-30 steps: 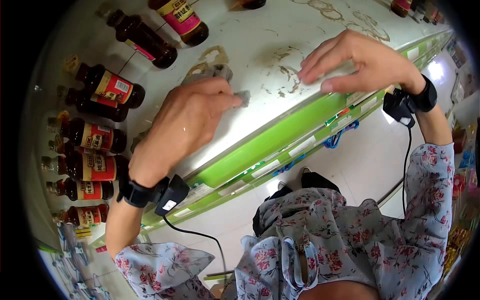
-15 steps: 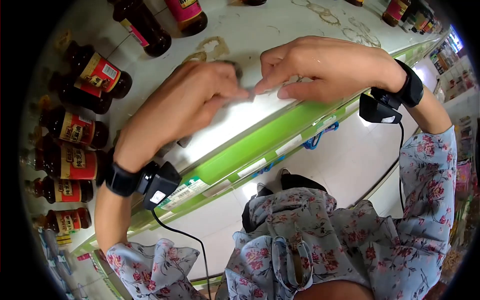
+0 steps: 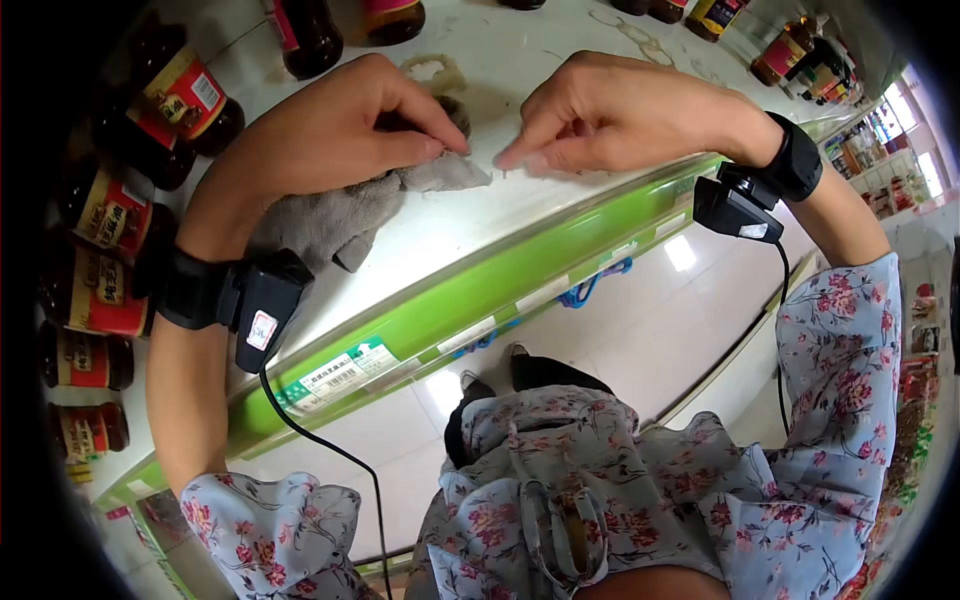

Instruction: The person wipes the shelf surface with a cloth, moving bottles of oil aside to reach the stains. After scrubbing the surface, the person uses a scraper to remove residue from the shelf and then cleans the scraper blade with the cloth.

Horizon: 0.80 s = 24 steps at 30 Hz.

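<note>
My left hand (image 3: 340, 130) is closed, pinching a corner of a grey cloth (image 3: 330, 220) between thumb and fingers. The cloth hangs crumpled below the palm and lies on the white shelf (image 3: 450, 235); part of it is hidden by the hand. A little to the right, my right hand (image 3: 620, 115) hovers low over the same shelf with its fingers curled and thumb near the index finger. Whether anything small sits in those fingertips I cannot make out. The two hands are apart, with the cloth's pinched tip pointing toward the right hand.
Brown sauce bottles with red labels (image 3: 190, 95) line the left side. More bottles (image 3: 395, 20) stand along the back, and others (image 3: 785, 50) at the far right. A green shelf edge (image 3: 450, 290) with a price tag (image 3: 335, 375) runs along the front. Dried stains (image 3: 435, 75) mark the shelf.
My hands have moved apart from fingertips nearly meeting; the left went up and left. More of the grey cloth now shows under the left hand. The view has shifted slightly.
</note>
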{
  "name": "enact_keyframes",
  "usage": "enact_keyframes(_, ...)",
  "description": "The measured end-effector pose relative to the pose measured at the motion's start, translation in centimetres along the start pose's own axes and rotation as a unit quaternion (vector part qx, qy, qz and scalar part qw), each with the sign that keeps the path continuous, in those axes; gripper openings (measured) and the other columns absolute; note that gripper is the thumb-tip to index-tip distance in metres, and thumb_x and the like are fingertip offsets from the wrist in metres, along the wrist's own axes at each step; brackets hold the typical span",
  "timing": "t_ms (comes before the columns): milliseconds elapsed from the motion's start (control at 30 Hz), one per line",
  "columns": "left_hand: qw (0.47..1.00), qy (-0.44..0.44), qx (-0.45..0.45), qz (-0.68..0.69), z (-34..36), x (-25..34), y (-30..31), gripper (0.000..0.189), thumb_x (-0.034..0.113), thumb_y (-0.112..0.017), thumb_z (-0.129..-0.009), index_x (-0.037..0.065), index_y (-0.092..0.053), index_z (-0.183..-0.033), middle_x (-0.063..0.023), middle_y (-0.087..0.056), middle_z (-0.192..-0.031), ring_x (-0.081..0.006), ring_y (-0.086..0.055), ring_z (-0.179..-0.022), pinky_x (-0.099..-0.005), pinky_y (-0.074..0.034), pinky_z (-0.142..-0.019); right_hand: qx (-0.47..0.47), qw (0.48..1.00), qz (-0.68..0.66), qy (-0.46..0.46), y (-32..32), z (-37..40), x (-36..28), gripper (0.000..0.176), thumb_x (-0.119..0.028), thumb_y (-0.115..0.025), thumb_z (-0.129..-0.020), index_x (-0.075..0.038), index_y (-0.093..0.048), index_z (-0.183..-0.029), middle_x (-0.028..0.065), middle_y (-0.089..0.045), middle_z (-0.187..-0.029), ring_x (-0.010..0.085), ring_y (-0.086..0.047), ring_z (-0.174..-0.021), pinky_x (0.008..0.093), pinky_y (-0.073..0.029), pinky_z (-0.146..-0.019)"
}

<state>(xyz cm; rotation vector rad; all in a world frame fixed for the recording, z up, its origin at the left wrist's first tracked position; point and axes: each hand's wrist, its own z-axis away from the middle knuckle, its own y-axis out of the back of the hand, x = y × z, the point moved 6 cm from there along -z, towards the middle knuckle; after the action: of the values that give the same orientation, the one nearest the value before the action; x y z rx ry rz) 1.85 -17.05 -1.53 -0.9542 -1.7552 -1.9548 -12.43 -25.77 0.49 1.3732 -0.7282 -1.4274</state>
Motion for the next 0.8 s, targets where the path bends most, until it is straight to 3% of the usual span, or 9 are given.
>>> enact_keyframes(100,0.999,-0.033,0.016,-0.038,-0.1,0.6,-0.4,0.022,0.002,-0.066,-0.09,0.0,-0.076,-0.11,-0.0051,-0.07,-0.088,-0.0092,-0.06,-0.08,-0.026,-0.046,-0.071,-0.025,1.0,-0.008,0.011,-0.3,0.3,-1.2,0.024,-0.018,-0.065,-0.091,-0.003,-0.076,-0.106,0.0147,-0.074,-0.089,0.0292,-0.069,-0.078,0.0376,-0.052,-0.07)
enact_keyframes(233,1.0,0.023,0.006,-0.013,0.2,0.6,-0.1,0.021,0.004,-0.067,-0.09,-0.001,-0.076,-0.108,-0.0067,-0.072,-0.087,-0.0111,-0.062,-0.078,-0.0272,-0.048,-0.071,0.054,0.997,0.053,0.023,-0.4,0.3,-1.1,0.023,-0.014,-0.064,-0.092,-0.002,-0.075,-0.108,0.0179,-0.072,-0.091,0.0367,-0.066,-0.081,0.0415,-0.051,-0.074)
enact_keyframes(333,1.0,-0.001,0.022,-0.022,-0.2,0.2,-0.4,0.02,0.004,-0.067,-0.09,-0.001,-0.077,-0.107,-0.0078,-0.073,-0.087,-0.0122,-0.063,-0.078,-0.0282,-0.05,-0.071,-0.015,0.997,0.078,0.011,-0.7,0.0,-1.6,0.024,-0.013,-0.062,-0.093,0.0,-0.074,-0.109,0.0211,-0.069,-0.09,0.0403,-0.064,-0.083,0.0441,-0.049,-0.075)
enact_keyframes(433,0.999,-0.008,0.028,-0.034,-0.2,0.2,-0.4,0.02,0.005,-0.067,-0.09,-0.001,-0.077,-0.107,-0.0088,-0.074,-0.091,-0.0127,-0.065,-0.08,-0.0288,-0.051,-0.072,0.019,1.0,0.013,-0.012,-0.9,0.7,-1.5,0.021,-0.013,-0.062,-0.093,0.002,-0.072,-0.104,0.0231,-0.067,-0.087,0.0421,-0.062,-0.083,0.0455,-0.048,-0.074)
enact_keyframes(567,0.999,0.013,0.023,-0.029,-0.4,0.2,-0.5,0.02,0.006,-0.068,-0.09,-0.001,-0.077,-0.107,-0.0101,-0.075,-0.094,-0.0133,-0.066,-0.083,-0.0291,-0.052,-0.076,0.056,0.998,0.027,0.027,-0.7,-0.3,-1.4,0.018,-0.012,-0.062,-0.093,0.004,-0.071,-0.095,0.0223,-0.066,-0.084,0.0412,-0.061,-0.077,0.0443,-0.048,-0.07)
enact_keyframes(667,0.999,0.004,0.02,-0.039,-0.4,0.5,-0.3,0.021,0.007,-0.068,-0.09,-0.001,-0.077,-0.108,-0.0109,-0.076,-0.096,-0.0132,-0.067,-0.084,-0.0289,-0.053,-0.078,-0.018,0.998,0.032,-0.044,-0.8,0.5,-0.7,0.018,-0.012,-0.062,-0.094,0.003,-0.071,-0.097,0.0218,-0.066,-0.083,0.0401,-0.06,-0.075,0.0427,-0.048,-0.069)
enact_keyframes(800,0.999,0.011,0.018,-0.036,-0.6,0.2,-0.3,0.021,0.006,-0.068,-0.091,-0.001,-0.076,-0.109,-0.0113,-0.076,-0.098,-0.0124,-0.068,-0.086,-0.0276,-0.053,-0.08,0.064,0.997,-0.037,0.002,-1.2,0.6,0.2,0.02,-0.013,-0.063,-0.095,0.004,-0.071,-0.102,0.0215,-0.063,-0.08,0.0374,-0.056,-0.069,0.0418,-0.046,-0.066)
